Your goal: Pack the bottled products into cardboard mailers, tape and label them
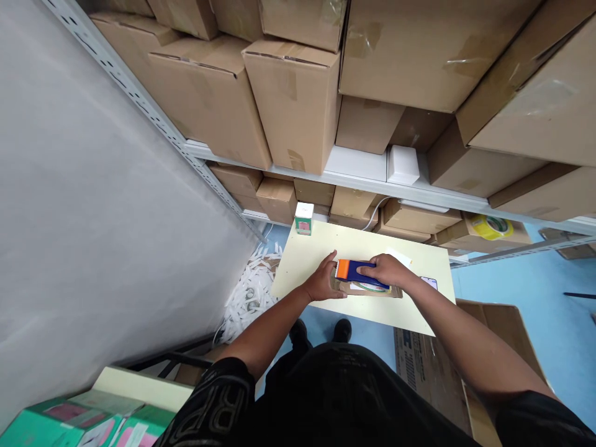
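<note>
My right hand (390,270) is wrapped round a blue and orange tape dispenser (352,271). The dispenser lies across the top of a small cardboard box (345,288), its orange end pointing left. Part of a tape roll shows under its blue body. At the box's left end is my left hand (321,283), thumb and fingers on either side of the end, holding it. Much of the box is hidden by the dispenser and my hands. Both hands are over a pale table (298,264).
A green and white small box (304,219) stands at the table's far left corner. A phone (429,283) lies right, partly behind my forearm. Shelves of cartons (293,105) rise ahead, with a yellow tape roll (492,227). White strips (251,285) cover the floor at left.
</note>
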`<state>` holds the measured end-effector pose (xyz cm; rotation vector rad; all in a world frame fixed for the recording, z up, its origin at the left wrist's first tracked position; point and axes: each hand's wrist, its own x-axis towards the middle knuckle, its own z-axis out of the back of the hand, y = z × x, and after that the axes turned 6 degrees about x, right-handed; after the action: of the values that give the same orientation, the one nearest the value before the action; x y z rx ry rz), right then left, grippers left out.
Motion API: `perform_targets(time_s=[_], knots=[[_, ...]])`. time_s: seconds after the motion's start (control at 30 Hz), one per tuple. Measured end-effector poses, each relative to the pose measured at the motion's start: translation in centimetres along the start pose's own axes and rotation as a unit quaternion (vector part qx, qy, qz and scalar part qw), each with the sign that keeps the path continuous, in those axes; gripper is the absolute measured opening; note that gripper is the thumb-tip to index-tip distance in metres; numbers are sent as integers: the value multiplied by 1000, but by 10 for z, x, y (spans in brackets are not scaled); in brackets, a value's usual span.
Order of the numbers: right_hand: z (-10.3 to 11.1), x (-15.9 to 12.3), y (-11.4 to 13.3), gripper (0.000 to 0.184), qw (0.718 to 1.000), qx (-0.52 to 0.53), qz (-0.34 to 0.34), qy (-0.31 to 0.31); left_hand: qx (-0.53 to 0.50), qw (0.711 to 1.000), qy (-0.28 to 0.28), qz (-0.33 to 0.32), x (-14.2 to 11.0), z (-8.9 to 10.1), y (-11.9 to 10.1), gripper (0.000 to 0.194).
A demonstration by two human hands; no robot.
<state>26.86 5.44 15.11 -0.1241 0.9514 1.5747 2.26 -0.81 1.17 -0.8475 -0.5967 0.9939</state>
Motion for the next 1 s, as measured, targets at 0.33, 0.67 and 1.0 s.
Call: perform_targets(time_s=[0.33,0.67,1.0], knots=[[1,-1,2,53,1000,-2,-15,-2,-53,998,27,20,6,-18,-4,160],[2,-1,2,49,1000,18,-17,-2,-41,998,-20,32,3,-14,0,147],[2,-2,6,53,1000,-12,-16,13,22,999,24,-31,12,-12,2,142]])
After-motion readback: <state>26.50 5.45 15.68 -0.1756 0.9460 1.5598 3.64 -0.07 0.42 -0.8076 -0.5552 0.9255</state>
